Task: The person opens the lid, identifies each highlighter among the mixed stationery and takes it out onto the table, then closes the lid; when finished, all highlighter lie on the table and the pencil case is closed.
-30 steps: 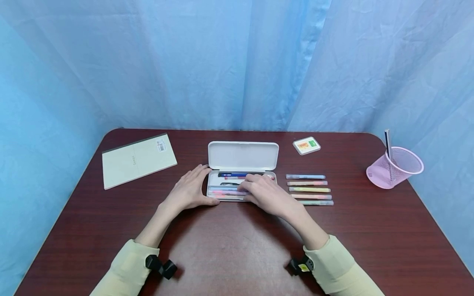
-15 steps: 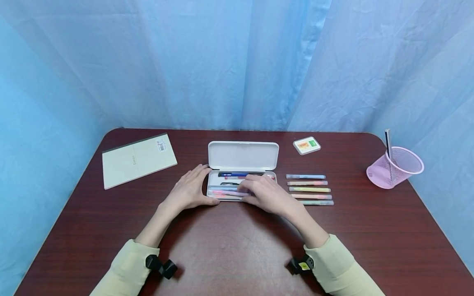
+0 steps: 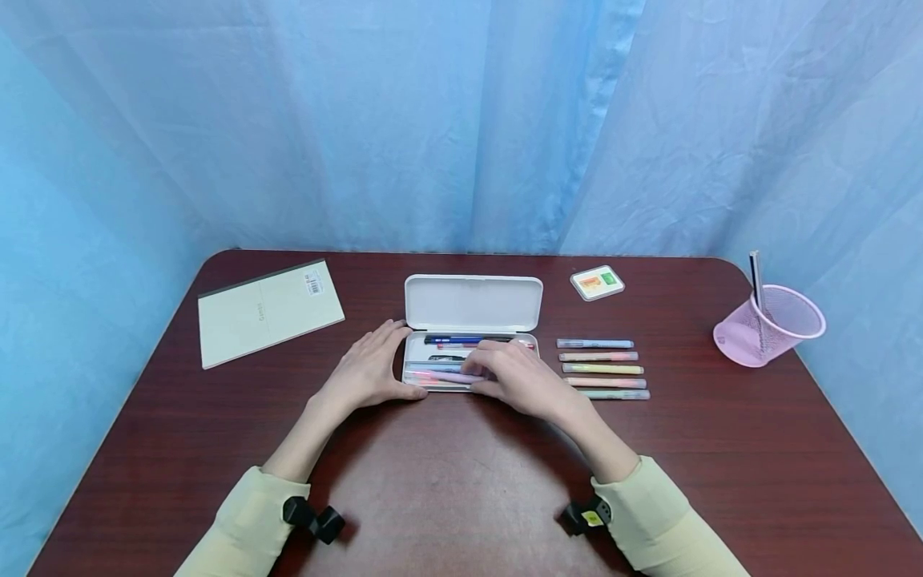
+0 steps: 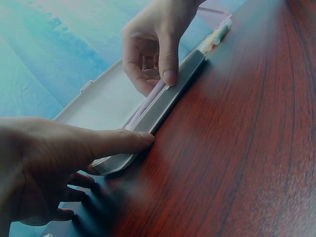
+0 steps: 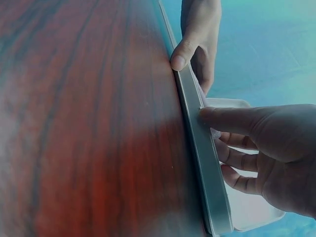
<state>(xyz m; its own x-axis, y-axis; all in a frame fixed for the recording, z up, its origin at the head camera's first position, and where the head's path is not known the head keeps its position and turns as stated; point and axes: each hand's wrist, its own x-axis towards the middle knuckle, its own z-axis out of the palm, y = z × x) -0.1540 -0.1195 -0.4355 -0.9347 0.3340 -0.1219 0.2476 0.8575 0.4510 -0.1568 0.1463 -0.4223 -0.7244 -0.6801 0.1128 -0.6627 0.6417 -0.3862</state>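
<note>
Hand movement: slight at most — the right hand (image 3: 522,381) and the lilac pen (image 3: 453,376) have shifted a touch; the left hand (image 3: 369,365), the case (image 5: 203,153) and the loose pens (image 3: 602,369) lie where they lay a second ago.
Right hand: narrow, thumb and fingers curled, pinching the right end of the lilac pen; thumb at the case's near wall.
Left hand: wide, thumb along the near wall, fingers stretched toward the far left corner; touching the case's left end.
Lilac pen: inside the case, near side, lengthwise.
Case: white, at the middle of the tabletop (image 3: 469,489), lid (image 3: 473,303) swung back on the far side.
Also in case: blue pen (image 3: 461,340) and red pen (image 3: 447,346) along the far side; pale blue pen (image 3: 433,366) and pink pen (image 3: 433,384) near the lilac one — right ends hidden by the right hand.
Loose pens: five, pastel, in a row right of the case.
Notebook (image 3: 270,316): pale cover, far left.
Cup (image 3: 743,336): pink mesh, far right, tilted in view, slim sticks (image 3: 755,276) inside.
</note>
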